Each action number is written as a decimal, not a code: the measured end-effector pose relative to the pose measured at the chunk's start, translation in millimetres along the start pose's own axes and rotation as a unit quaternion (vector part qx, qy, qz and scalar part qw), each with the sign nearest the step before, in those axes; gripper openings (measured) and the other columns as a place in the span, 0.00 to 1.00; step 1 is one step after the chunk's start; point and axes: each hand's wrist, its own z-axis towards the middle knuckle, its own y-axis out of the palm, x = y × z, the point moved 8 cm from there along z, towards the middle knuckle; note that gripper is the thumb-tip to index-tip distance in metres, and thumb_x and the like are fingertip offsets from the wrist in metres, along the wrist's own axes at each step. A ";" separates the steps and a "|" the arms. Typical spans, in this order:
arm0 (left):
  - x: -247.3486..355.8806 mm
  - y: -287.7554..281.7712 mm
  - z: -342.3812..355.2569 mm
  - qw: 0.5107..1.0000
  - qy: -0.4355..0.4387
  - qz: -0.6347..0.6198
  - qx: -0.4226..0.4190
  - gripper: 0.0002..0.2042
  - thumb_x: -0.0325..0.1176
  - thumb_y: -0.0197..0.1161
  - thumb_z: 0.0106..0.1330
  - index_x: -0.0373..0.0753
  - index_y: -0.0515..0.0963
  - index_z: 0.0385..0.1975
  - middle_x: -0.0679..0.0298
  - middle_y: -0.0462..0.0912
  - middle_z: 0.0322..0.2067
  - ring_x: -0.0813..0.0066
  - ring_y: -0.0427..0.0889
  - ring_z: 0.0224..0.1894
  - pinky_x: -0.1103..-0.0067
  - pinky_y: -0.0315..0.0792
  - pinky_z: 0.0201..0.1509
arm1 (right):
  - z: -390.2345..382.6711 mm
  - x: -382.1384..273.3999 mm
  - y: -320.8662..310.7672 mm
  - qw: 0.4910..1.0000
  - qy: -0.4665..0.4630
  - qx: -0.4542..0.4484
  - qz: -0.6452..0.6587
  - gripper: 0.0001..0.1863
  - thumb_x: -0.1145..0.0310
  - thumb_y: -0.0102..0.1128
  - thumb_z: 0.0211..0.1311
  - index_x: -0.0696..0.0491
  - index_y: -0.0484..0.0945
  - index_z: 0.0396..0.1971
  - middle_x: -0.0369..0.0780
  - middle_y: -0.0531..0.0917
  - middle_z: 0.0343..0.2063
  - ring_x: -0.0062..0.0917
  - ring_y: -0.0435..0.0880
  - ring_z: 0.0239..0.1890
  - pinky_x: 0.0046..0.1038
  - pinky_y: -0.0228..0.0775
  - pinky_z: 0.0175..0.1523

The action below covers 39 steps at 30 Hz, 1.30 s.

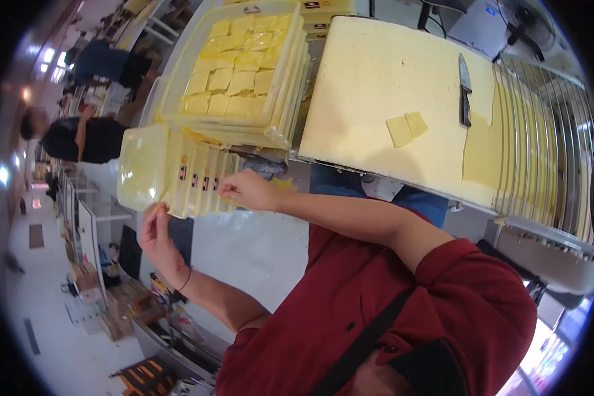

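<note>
My left hand (160, 241) has its fingers closed at the lower corner of a translucent yellowish plastic lid (140, 165), at the front of a stack of plastic containers (186, 189). My right hand (249, 191) is curled, with thumb and forefinger at the right side of that stack; what they grip is hard to make out. Behind my hands, stacked tubs (285, 79) hold rows of pale yellow square pieces (233, 63) in the top one.
A cream board (356, 72) to the right carries two squares (398, 132), a black-handled knife (463, 105) and a yellow sheet (478, 158) beside a metal slatted frame (541, 145). Two co-workers (79, 138) (109, 63) stand at benches at the left. Boxes (115, 303) lie lower left.
</note>
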 end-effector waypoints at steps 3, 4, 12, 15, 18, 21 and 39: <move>75.1 113.1 1.0 0.966 0.083 -0.014 -0.244 0.09 0.28 0.59 0.69 0.29 0.81 0.42 0.64 0.83 0.36 0.80 0.78 0.37 0.82 0.72 0.44 | -11.1 12.4 16.8 0.999 0.009 -0.027 -0.030 0.08 0.70 0.63 0.59 0.55 0.83 0.37 0.45 0.86 0.31 0.33 0.86 0.35 0.32 0.77 0.43; 80.2 152.8 -1.4 0.948 0.048 -0.015 -0.314 0.08 0.27 0.60 0.68 0.30 0.81 0.42 0.64 0.82 0.33 0.80 0.79 0.36 0.83 0.73 0.43 | -12.6 17.1 22.5 0.998 0.020 -0.051 -0.043 0.10 0.68 0.64 0.58 0.55 0.82 0.40 0.46 0.85 0.34 0.35 0.86 0.38 0.33 0.76 0.46; 19.5 367.1 -13.1 0.819 -0.121 -0.065 -0.557 0.10 0.31 0.56 0.71 0.28 0.80 0.38 0.65 0.81 0.26 0.82 0.76 0.24 0.85 0.70 0.26 | -43.2 36.9 51.9 0.994 -0.033 -0.070 -0.072 0.25 0.60 0.63 0.60 0.53 0.74 0.56 0.49 0.74 0.58 0.41 0.71 0.61 0.39 0.63 0.65; 9.5 388.0 20.3 0.886 -0.139 -0.126 -0.423 0.13 0.34 0.53 0.74 0.28 0.79 0.43 0.67 0.79 0.27 0.82 0.77 0.27 0.83 0.73 0.34 | -39.2 72.2 81.5 0.996 -0.020 -0.079 -0.032 0.28 0.59 0.62 0.62 0.52 0.69 0.61 0.48 0.70 0.63 0.40 0.67 0.65 0.39 0.58 0.69; 14.9 413.4 49.0 0.933 0.077 0.055 -0.348 0.13 0.33 0.53 0.73 0.29 0.79 0.45 0.65 0.83 0.31 0.78 0.81 0.34 0.80 0.75 0.43 | -30.4 114.0 84.0 0.994 -0.060 -0.049 0.070 0.33 0.56 0.62 0.63 0.52 0.65 0.65 0.46 0.68 0.65 0.37 0.64 0.67 0.37 0.54 0.71; 15.5 386.4 62.5 0.965 0.116 -0.017 -0.235 0.10 0.31 0.56 0.70 0.35 0.80 0.43 0.59 0.82 0.31 0.67 0.82 0.36 0.75 0.76 0.46 | -52.6 118.9 79.2 0.995 0.011 -0.084 0.051 0.30 0.55 0.68 0.60 0.55 0.73 0.57 0.46 0.73 0.59 0.33 0.69 0.61 0.37 0.60 0.66; -9.8 456.5 -70.7 0.770 0.372 0.418 -0.308 0.26 0.48 0.54 0.69 0.36 0.70 0.61 0.46 0.68 0.64 0.53 0.65 0.68 0.64 0.59 0.70 | -36.8 47.3 51.5 0.986 0.017 -0.128 0.108 0.06 0.73 0.61 0.57 0.56 0.80 0.35 0.35 0.83 0.30 0.21 0.80 0.33 0.26 0.72 0.38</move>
